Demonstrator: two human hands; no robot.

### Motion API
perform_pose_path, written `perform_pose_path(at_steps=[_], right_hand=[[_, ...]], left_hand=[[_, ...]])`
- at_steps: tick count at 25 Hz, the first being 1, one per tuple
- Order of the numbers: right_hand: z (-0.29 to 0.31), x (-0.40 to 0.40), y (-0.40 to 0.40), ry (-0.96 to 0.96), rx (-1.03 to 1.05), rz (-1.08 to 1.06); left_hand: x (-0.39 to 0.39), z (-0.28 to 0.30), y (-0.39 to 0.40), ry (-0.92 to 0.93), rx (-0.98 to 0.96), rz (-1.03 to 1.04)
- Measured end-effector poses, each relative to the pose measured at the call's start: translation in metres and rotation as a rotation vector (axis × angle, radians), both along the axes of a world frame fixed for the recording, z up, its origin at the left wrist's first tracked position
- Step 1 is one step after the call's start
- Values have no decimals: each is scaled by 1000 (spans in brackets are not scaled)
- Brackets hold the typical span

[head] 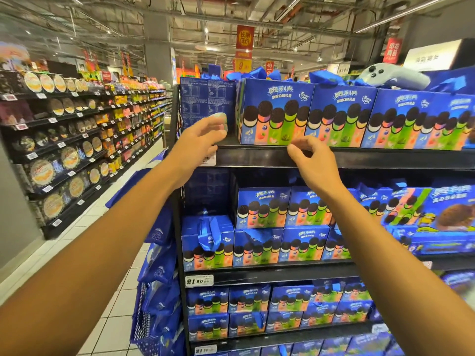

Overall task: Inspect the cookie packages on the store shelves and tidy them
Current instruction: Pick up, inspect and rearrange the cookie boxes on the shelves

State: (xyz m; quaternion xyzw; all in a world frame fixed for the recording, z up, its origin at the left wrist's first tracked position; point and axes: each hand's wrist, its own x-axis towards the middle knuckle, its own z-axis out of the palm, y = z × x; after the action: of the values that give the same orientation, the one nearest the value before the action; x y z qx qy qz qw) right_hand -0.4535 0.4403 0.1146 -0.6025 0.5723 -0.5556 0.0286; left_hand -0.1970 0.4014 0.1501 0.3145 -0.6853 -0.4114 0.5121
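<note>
Blue cookie gift boxes fill a black shelf rack. On the top shelf [257, 156] the leftmost box [205, 104] shows its printed back. Beside it a box [276, 111] faces front with pictured cookies. My left hand [203, 136] is raised at the lower right corner of the turned box, fingers relaxed and blurred, holding nothing. Just below the front-facing box, my right hand [311, 155] hovers in front of the shelf edge with loosely curled fingers, and I cannot tell whether they touch it. Lower shelves carry stacked boxes [259, 246], one with its handle [210, 233] flopped forward.
Blue bags [159, 273] hang on the rack's left end. An aisle with a white tiled floor [115, 291] runs along the left, lined by shelves of round cookie tins [51, 176]. A plush toy [395, 75] lies on top of the upper boxes. A price tag [199, 280] marks the lower shelf.
</note>
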Motion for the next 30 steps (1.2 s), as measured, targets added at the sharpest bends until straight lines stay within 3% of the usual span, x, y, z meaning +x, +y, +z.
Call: perform_pose_path(at_steps=[6,16,30], right_hand=[[-10,11,-4,5,-42,-15],[-45,15,20,-2,-73,25],[-136,79,51,-170,94,89]], left_hand=[[33,-16,17,5,36,98],[20,-64,36,-1,59,92],[70,-183,52,4,259,27]])
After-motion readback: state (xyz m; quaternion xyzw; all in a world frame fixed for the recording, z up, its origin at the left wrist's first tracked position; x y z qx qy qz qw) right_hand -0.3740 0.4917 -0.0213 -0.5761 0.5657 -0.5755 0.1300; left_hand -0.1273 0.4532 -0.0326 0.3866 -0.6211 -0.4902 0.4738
